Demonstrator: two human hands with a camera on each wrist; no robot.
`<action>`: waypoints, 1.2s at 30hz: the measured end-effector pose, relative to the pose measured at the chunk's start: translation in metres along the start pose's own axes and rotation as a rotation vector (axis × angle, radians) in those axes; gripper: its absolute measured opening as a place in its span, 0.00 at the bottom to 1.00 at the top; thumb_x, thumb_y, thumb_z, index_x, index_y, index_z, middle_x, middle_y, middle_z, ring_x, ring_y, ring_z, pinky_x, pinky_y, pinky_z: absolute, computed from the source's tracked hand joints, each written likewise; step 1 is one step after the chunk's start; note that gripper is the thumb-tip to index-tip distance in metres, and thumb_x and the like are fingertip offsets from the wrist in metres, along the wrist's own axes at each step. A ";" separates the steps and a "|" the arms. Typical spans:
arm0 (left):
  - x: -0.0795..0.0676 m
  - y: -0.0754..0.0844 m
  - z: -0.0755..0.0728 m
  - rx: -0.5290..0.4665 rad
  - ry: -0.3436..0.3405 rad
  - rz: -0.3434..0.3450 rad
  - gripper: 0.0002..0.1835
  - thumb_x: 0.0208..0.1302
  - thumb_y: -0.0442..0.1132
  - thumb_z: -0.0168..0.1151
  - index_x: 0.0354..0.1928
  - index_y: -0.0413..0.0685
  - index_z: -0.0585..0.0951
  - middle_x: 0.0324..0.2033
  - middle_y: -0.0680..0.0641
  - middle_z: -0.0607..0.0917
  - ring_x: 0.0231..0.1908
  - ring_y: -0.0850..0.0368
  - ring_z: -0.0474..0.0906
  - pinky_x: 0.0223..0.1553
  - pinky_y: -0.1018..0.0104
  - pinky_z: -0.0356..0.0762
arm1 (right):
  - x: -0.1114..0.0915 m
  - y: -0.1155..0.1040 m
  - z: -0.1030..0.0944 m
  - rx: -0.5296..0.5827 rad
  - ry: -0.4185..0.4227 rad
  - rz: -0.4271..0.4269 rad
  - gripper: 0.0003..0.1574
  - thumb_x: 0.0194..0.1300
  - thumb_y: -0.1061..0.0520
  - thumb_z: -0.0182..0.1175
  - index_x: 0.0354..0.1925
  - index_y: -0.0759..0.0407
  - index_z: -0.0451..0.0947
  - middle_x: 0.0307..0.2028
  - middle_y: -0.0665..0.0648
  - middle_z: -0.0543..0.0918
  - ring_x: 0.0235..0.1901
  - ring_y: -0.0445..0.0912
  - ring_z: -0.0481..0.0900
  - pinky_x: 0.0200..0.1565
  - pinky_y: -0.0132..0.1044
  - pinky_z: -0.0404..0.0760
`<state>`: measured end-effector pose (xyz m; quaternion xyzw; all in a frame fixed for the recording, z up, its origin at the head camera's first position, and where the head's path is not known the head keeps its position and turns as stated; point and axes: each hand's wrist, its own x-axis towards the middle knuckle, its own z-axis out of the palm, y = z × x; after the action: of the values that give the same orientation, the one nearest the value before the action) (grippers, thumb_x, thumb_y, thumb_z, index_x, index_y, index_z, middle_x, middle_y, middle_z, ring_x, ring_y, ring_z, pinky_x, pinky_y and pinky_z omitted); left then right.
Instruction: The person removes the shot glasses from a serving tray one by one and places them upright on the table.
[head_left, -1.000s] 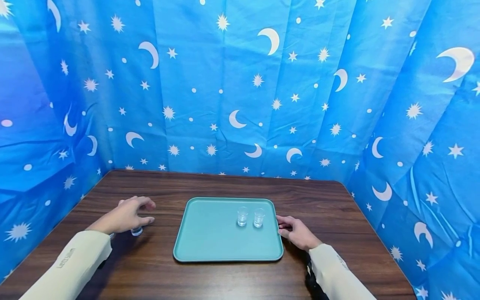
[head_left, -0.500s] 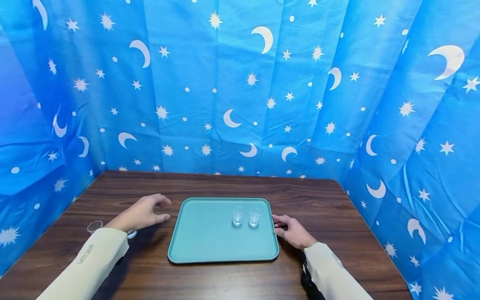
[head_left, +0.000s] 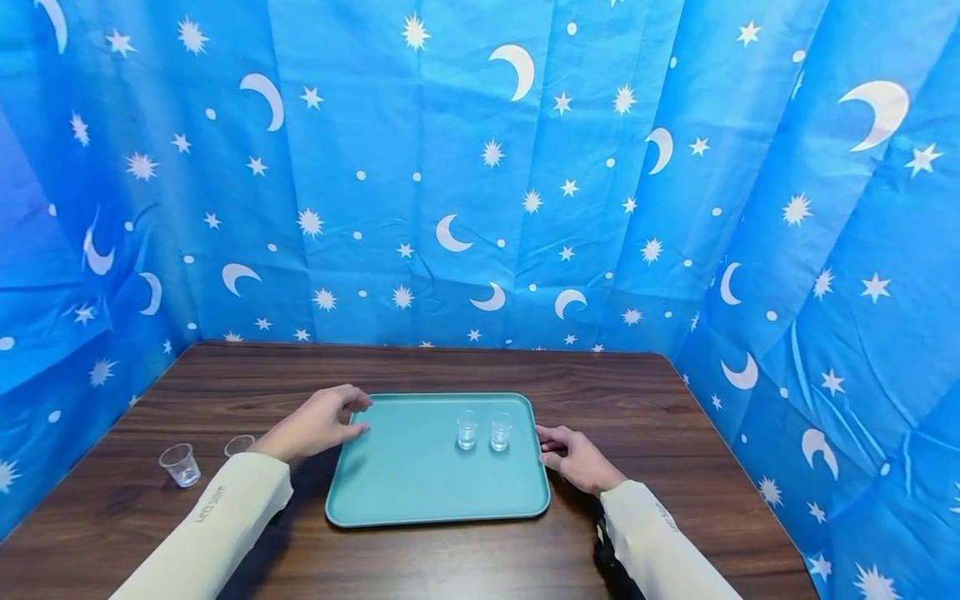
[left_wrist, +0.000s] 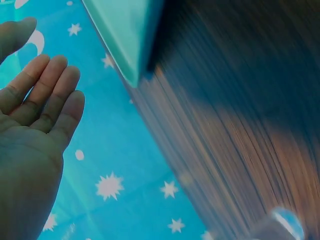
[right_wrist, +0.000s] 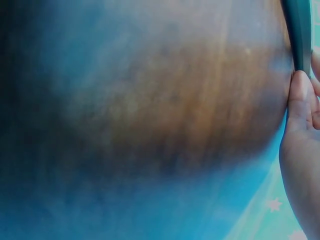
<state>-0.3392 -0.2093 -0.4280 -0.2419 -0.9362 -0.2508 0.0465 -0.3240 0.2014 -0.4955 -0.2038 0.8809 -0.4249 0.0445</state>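
Note:
A mint-green tray (head_left: 435, 487) lies on the wooden table, its corner (left_wrist: 127, 45) also showing in the left wrist view. Two small clear shot glasses stand upright on it: one left (head_left: 467, 432), one right (head_left: 501, 433). My left hand (head_left: 318, 423) hovers at the tray's far left corner, fingers gently bent and thumb apart, holding nothing. In the left wrist view that hand (left_wrist: 40, 110) has its palm in sight. My right hand (head_left: 581, 458) holds the tray's right rim; the right wrist view has the thumb (right_wrist: 299, 97) against the rim's end, with fingers partly hidden beyond.
Left of the tray, a clear glass (head_left: 180, 465) stands on the table (head_left: 420, 567). Another glass (head_left: 240, 446) is partly hidden behind the left forearm. A blue curtain (head_left: 390, 125) with moons and stars surrounds the table's back and sides.
My left hand has moved right, away from the loose glasses, to the tray's left edge, uncovering one glass. The right hand stays at the rim. The head view has turned slightly.

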 end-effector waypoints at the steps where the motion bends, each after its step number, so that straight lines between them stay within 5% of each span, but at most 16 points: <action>1: 0.003 0.003 0.003 0.003 0.001 0.007 0.18 0.50 0.44 0.63 0.44 0.47 0.75 0.39 0.48 0.77 0.40 0.55 0.72 0.37 0.60 0.71 | 0.000 0.000 0.000 0.003 0.000 -0.002 0.29 0.60 0.61 0.53 0.60 0.58 0.61 0.45 0.55 0.71 0.44 0.46 0.70 0.40 0.36 0.71; 9: 0.029 0.034 0.028 -0.005 -0.014 0.041 0.16 0.49 0.42 0.64 0.41 0.49 0.76 0.36 0.52 0.77 0.39 0.58 0.72 0.39 0.61 0.71 | -0.002 -0.003 -0.001 0.075 0.002 -0.021 0.29 0.59 0.62 0.53 0.59 0.60 0.61 0.46 0.59 0.69 0.46 0.52 0.69 0.42 0.41 0.70; 16: 0.048 0.062 0.046 -0.022 -0.053 0.036 0.17 0.48 0.44 0.64 0.42 0.49 0.77 0.36 0.53 0.77 0.39 0.58 0.72 0.40 0.63 0.70 | -0.011 -0.030 -0.007 0.094 -0.008 -0.003 0.28 0.59 0.66 0.51 0.59 0.66 0.60 0.47 0.65 0.68 0.46 0.57 0.68 0.43 0.43 0.69; 36: 0.079 0.093 0.082 -0.022 -0.127 -0.006 0.21 0.50 0.45 0.63 0.46 0.44 0.75 0.37 0.51 0.75 0.38 0.57 0.70 0.38 0.63 0.69 | -0.012 -0.031 -0.011 0.089 -0.010 0.010 0.28 0.60 0.66 0.50 0.59 0.65 0.59 0.46 0.65 0.68 0.47 0.56 0.68 0.44 0.42 0.68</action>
<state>-0.3615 -0.0643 -0.4411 -0.2551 -0.9351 -0.2453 -0.0163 -0.3057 0.1967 -0.4660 -0.1994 0.8619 -0.4623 0.0601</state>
